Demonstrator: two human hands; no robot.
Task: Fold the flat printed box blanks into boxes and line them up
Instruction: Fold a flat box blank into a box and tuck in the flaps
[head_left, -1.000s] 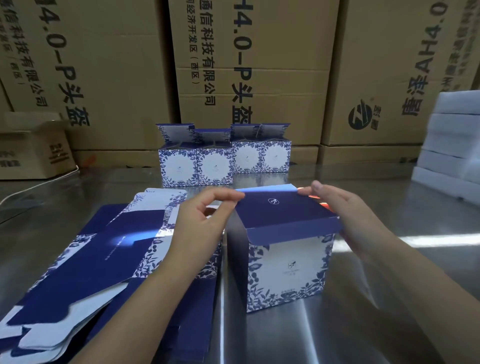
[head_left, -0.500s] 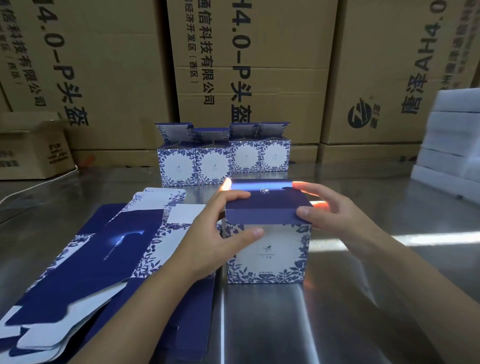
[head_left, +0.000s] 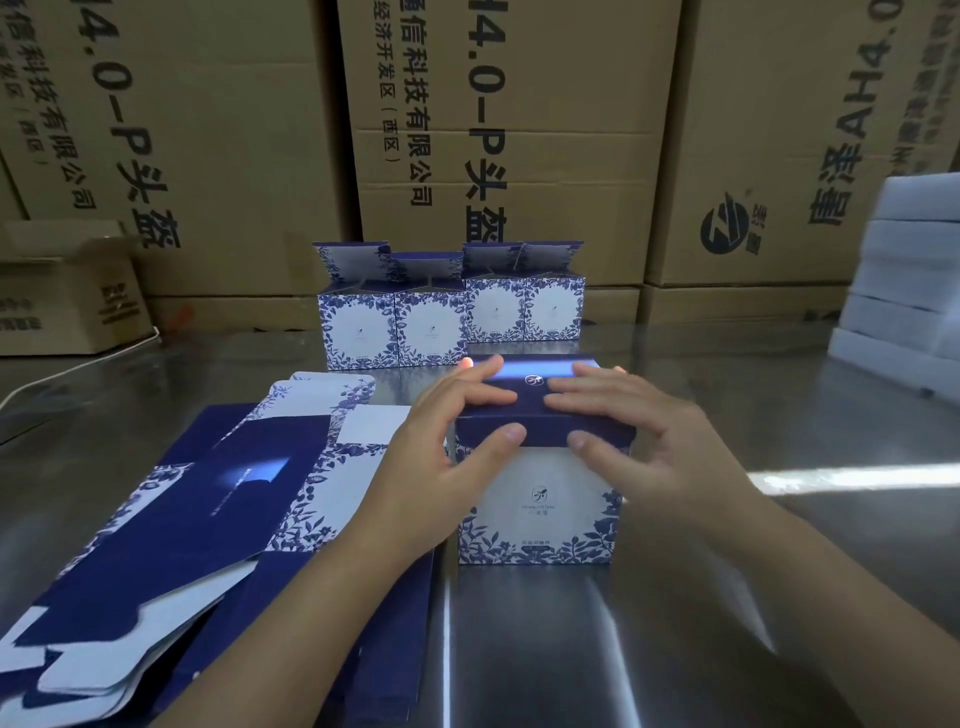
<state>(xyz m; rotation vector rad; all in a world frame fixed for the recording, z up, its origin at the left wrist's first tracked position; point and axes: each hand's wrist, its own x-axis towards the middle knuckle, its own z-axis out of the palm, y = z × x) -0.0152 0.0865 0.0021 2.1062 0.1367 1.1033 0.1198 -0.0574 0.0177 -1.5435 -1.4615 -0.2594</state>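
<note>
While the box (head_left: 537, 499) stands upright on the steel table (head_left: 727, 597), straight ahead of the person in the head view, both hands can bear down on its dark blue top panel (head_left: 535, 397) at once. The left hand (head_left: 441, 457) and the right hand (head_left: 639, 441) lie on top with fingers straight and slightly spread, and each thumb presses the panel's front lip against the white printed face, probably to seat the tuck flap squarely. Just left of the box lies the pile of flat blanks (head_left: 208, 499), fanned out within easy reach for the next fold. Behind, near the wall of brown cartons (head_left: 519, 130), four finished boxes (head_left: 431, 327) stand side by side with their top flaps raised, marking the line this box should likely join. A stack of white foam slabs (head_left: 904, 291) sits well apart at the right edge.
</note>
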